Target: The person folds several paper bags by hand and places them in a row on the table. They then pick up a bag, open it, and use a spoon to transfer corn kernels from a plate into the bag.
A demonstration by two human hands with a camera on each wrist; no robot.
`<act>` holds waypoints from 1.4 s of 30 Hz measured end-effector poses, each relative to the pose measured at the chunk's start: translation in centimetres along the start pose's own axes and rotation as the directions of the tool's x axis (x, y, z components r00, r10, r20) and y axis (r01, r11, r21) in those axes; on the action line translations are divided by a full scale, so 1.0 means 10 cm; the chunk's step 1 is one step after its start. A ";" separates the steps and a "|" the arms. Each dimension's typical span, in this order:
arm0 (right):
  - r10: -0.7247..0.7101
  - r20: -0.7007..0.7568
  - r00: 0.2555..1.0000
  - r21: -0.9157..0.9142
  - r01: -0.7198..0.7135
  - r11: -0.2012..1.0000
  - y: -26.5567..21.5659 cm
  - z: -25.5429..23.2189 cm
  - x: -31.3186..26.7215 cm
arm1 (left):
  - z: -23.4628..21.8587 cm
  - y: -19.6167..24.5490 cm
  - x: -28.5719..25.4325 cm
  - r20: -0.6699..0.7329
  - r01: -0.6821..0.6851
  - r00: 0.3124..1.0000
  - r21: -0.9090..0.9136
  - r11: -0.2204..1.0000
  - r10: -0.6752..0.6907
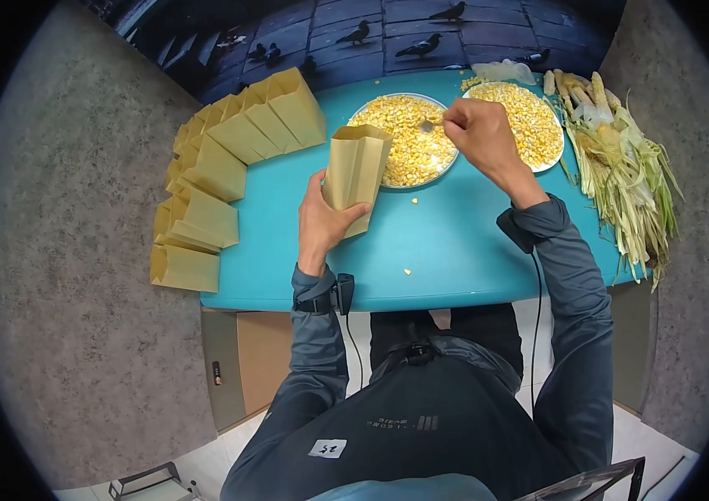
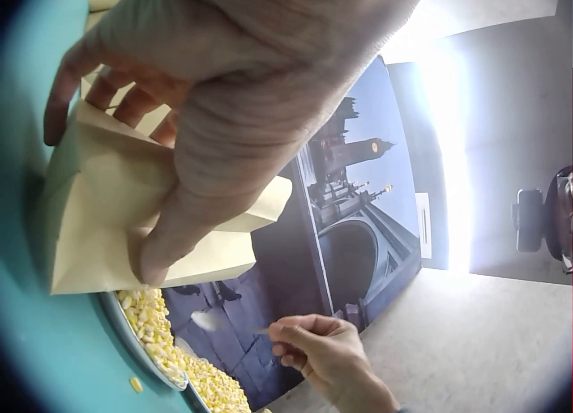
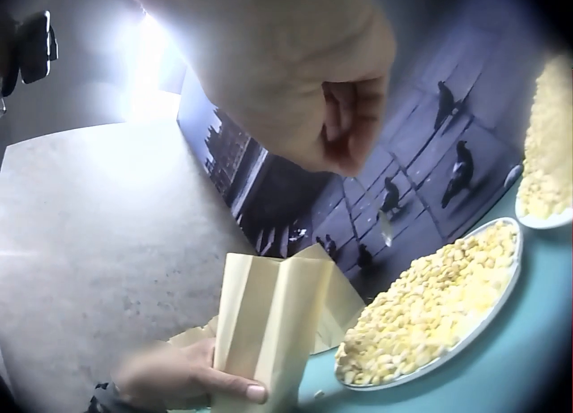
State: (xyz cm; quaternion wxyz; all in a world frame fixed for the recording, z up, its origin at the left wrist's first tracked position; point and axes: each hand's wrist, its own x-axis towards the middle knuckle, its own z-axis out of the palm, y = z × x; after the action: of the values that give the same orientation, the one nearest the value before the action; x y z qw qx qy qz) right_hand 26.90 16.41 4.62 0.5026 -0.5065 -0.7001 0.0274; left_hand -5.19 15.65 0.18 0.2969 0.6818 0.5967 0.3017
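Observation:
My left hand (image 1: 327, 224) grips an open-topped brown paper bag (image 1: 354, 171), thumb on its near side and fingers round its far side. The bag leans slightly beside a plate of yellow corn kernels (image 1: 408, 159). Above that plate's right part, my right hand (image 1: 488, 144) pinches a small spoon (image 1: 427, 126) by its handle. In the left wrist view the spoon (image 2: 206, 321) is raised clear of the kernels (image 2: 148, 328); whether it carries anything I cannot tell. The right wrist view shows the bag's (image 3: 269, 323) folded side, and its inside is hidden.
Several open paper bags (image 1: 204, 225) stand in a curved row along the table's left side. A second plate of kernels (image 1: 534, 125) is at the back right. Husks (image 1: 621, 175) and bare cobs (image 1: 599, 90) lie at the right edge. Loose kernels dot the teal table (image 1: 454, 242).

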 end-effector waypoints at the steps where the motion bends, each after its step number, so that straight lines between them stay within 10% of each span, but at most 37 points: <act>1: 0.099 0.024 0.995 -0.069 -0.097 0.993 0.11 0.00 -0.05 | -0.01 -0.03 0.00 -0.009 0.005 1.000 0.002 1.000 -0.005; 7: 0.429 0.085 0.900 -0.179 -0.409 0.895 0.31 0.05 -0.20 | -0.10 -0.04 -0.09 -0.031 0.051 0.998 -0.005 0.999 -0.051; 9: 0.647 0.141 0.749 -0.019 -0.652 0.758 0.33 0.12 -0.17 | -0.11 -0.06 -0.11 -0.035 0.039 0.999 -0.011 0.999 -0.039; 18: 0.774 0.244 0.585 0.542 -0.744 0.391 0.58 0.73 -0.40 | -0.12 -0.07 -0.17 -0.037 -0.006 0.999 0.001 1.000 0.006; 42: 0.499 0.156 0.852 0.521 -0.501 0.691 -0.32 0.09 0.14 | 0.01 0.06 0.07 0.014 -0.065 0.998 -0.026 0.998 0.065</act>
State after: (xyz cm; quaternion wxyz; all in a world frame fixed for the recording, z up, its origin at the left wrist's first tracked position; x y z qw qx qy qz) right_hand 24.11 16.34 6.92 0.5976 -0.5135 -0.4988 0.3610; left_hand -4.63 16.30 0.59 0.3000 0.6994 0.5680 0.3136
